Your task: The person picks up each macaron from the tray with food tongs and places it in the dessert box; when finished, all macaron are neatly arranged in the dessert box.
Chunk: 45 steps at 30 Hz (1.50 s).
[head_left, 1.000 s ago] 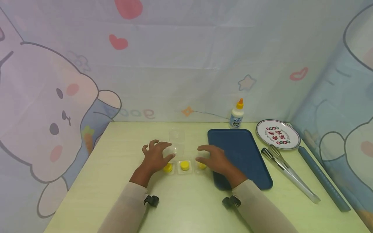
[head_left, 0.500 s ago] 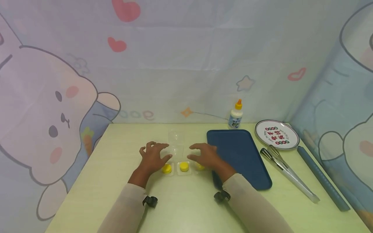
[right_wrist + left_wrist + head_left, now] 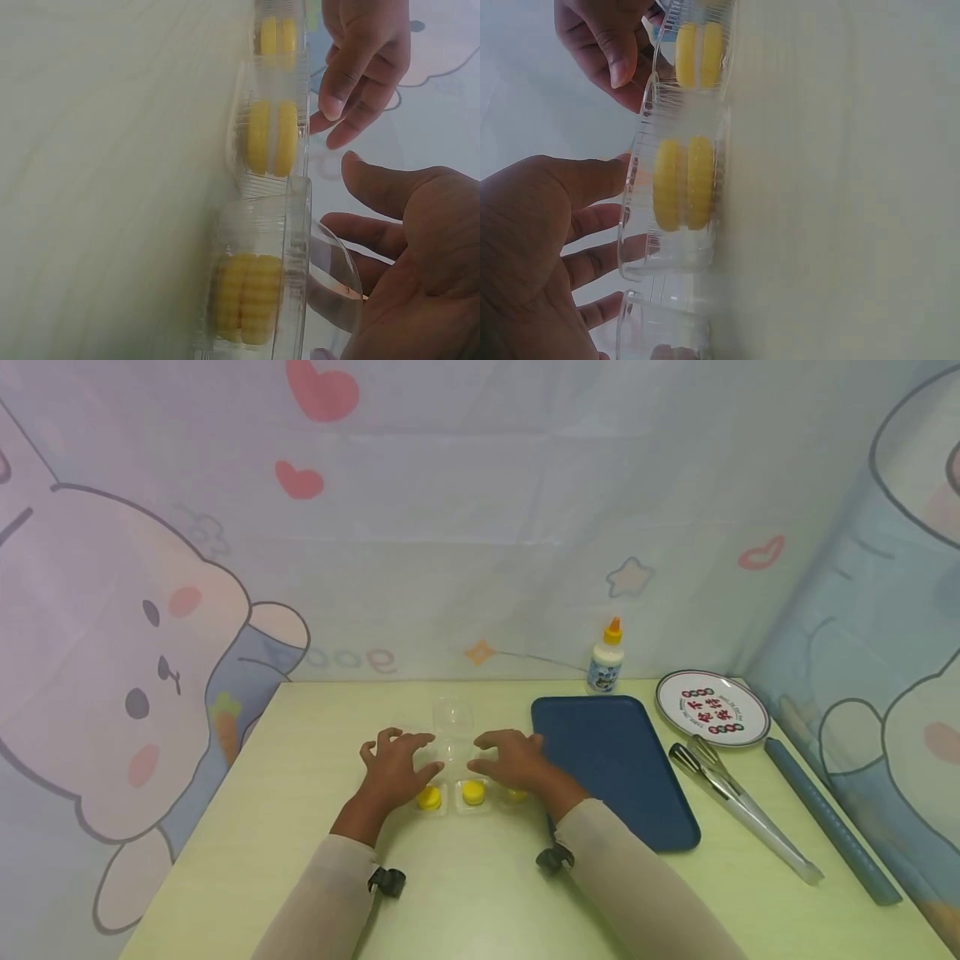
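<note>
Three clear plastic boxes stand in a row in the head view, each with a yellow macaron: the left macaron [image 3: 429, 797], the middle macaron [image 3: 473, 792] and the right macaron [image 3: 517, 795]. Behind them lie clear plastic pieces, including a rounded clear cover [image 3: 453, 716]. My left hand [image 3: 393, 770] hovers behind the left box, fingers loosely curved; in its wrist view, the thumb overlaps the box rim [image 3: 630, 202]. From the right, my right hand [image 3: 513, 760] reaches over the clear plastic with fingers bent and parted. A curved clear lid [image 3: 337, 277] overlaps its fingers in the right wrist view.
A dark blue tray [image 3: 615, 768] lies just right of my right hand. Beyond it are a glue bottle [image 3: 605, 662], a round plate with red characters [image 3: 712, 708], metal tongs [image 3: 750, 814] and a long grey-blue bar [image 3: 832, 822] near the table's right edge.
My right hand has moved left, away from the tray and closer to my left hand. The left hand has stayed almost in place.
</note>
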{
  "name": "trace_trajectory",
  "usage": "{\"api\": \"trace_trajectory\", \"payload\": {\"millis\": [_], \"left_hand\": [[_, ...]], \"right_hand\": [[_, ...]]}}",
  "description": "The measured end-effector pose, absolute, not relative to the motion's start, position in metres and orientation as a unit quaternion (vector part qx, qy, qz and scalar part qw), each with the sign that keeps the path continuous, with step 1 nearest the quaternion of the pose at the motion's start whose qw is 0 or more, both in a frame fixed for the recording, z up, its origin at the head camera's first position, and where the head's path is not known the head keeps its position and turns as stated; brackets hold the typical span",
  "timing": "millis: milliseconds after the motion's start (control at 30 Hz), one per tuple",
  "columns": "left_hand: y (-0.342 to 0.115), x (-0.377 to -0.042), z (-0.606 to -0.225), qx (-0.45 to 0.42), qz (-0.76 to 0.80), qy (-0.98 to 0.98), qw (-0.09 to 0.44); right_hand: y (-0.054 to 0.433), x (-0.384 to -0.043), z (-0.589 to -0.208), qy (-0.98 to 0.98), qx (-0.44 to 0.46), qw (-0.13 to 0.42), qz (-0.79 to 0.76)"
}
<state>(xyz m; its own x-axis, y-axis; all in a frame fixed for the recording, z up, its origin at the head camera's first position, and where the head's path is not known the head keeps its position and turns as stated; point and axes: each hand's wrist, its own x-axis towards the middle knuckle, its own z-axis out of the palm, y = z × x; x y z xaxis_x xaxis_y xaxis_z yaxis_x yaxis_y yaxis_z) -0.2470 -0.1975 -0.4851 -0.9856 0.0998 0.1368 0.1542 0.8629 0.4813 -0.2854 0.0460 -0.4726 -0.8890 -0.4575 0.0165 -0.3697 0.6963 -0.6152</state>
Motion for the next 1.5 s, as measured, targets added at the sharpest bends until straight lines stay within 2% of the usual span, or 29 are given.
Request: {"api": "trace_trajectory", "payload": {"millis": [433,600,967,1267,1400,1500], "left_hand": [[-0.195,-0.248,-0.487,-0.069,-0.251,-0.964,0.056],[-0.195,-0.248,-0.489,-0.069,-0.258,-0.962,0.054],[-0.191,-0.247,-0.484,-0.080,-0.281,-0.953,0.075],[-0.175,-0.247,-0.478,-0.074,-0.317,-0.936,0.133],[-0.171,-0.246,-0.476,-0.083,-0.339,-0.926,0.146],[-0.170,-0.245,-0.475,-0.092,-0.361,-0.915,0.154]], "right_hand": [[0.038,-0.287,-0.471,0.918,-0.225,0.121,-0.305],[0.038,-0.286,-0.471,0.919,-0.226,0.121,-0.301],[0.042,-0.292,-0.477,0.924,-0.224,0.068,-0.302],[0.042,-0.290,-0.476,0.901,-0.195,-0.046,-0.385],[0.044,-0.290,-0.475,0.868,-0.181,-0.051,-0.459],[0.046,-0.288,-0.473,0.849,-0.176,-0.034,-0.496]]}}
